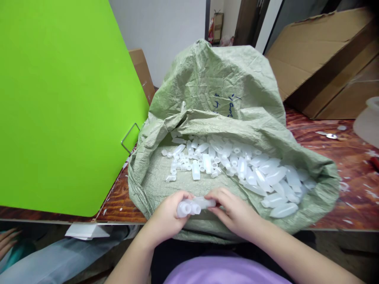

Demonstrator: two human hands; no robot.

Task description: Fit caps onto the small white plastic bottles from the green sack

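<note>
At the near lip of an open woven sack [225, 90], the left hand [168, 215] clamps its fingers on a small bunch of translucent plastic vials [189, 206] while the right hand [233, 211] pinches the end of 1 of them. The bunch sits loosely; a slack grip could drop vials off the table edge [340, 228]. A heap of loose vials [237, 165], a green board [59, 102] and cardboard boxes [322, 59] crowd the wooden table.

I see small translucent white bottles [192, 206] bunched together, lying sideways, open necks leftward; my left hand [168, 217] and right hand [233, 213] grip them above the sack's [213, 86] near rim.
</note>
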